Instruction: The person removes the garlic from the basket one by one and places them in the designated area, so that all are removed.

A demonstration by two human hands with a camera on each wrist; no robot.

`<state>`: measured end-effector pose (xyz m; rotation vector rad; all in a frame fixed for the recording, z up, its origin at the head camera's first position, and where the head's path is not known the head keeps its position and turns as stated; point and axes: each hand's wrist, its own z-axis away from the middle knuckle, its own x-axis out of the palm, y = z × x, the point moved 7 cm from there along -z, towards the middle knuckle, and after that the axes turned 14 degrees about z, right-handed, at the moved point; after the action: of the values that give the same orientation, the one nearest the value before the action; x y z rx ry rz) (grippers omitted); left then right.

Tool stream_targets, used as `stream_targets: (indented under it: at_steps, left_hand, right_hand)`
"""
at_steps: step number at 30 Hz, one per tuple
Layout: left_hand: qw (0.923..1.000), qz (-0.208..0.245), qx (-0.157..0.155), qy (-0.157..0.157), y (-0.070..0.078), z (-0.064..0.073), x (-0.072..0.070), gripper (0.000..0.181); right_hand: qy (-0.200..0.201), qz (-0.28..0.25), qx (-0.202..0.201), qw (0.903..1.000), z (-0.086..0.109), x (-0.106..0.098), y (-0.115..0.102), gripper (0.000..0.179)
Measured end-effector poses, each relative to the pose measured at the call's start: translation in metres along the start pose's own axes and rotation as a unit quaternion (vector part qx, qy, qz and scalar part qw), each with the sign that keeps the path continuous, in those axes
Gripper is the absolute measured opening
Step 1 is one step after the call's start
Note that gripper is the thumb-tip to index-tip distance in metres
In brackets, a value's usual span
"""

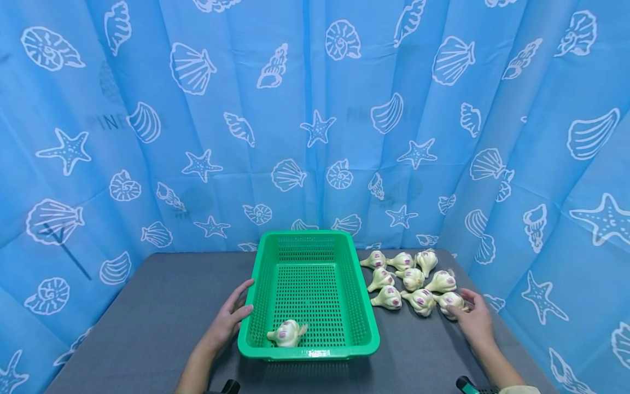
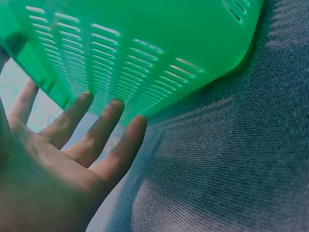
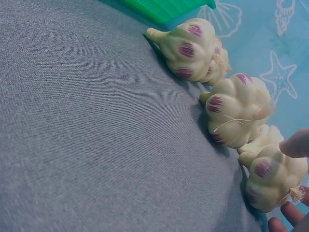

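Observation:
A green plastic basket [image 1: 308,353] stands on the grey table, with one garlic bulb [image 1: 287,334] lying inside at its near left. My left hand [image 1: 227,320] is at the basket's left side; in the left wrist view its fingers [image 2: 104,123] extend fairly straight along the slotted wall. To the right of the basket, several white garlic bulbs with purple patches [image 1: 412,279] lie in rough rows. My right hand [image 1: 474,320] grips the nearest right bulb [image 3: 273,179], thumb on one side and fingers round the other. That bulb is still among the others on the cloth.
Grey cloth covers the table [image 1: 162,312]. A blue curtain [image 1: 315,137] with white shells and starfish hangs behind and along both sides. Dark device parts show by each wrist at the bottom edge of the head view.

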<state>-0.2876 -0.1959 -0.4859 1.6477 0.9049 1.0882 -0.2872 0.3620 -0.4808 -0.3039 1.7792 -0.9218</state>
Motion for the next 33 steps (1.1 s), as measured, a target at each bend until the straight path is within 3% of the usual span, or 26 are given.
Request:
stream_targets:
  at_steps: [20,33]
  left_hand:
    - [1.0,0.0,-0.001,-0.003,0.0,0.0,0.0,0.063]
    - [1.0,-0.006,0.006,-0.001,0.002,0.001,0.001,0.061]
  right_hand:
    - [0.074,-0.012,0.036,0.9966,-0.004,-0.021,0.001,0.049]
    - [0.094,-0.019,0.038,0.9947,-0.015,-0.029,-0.009,0.044]
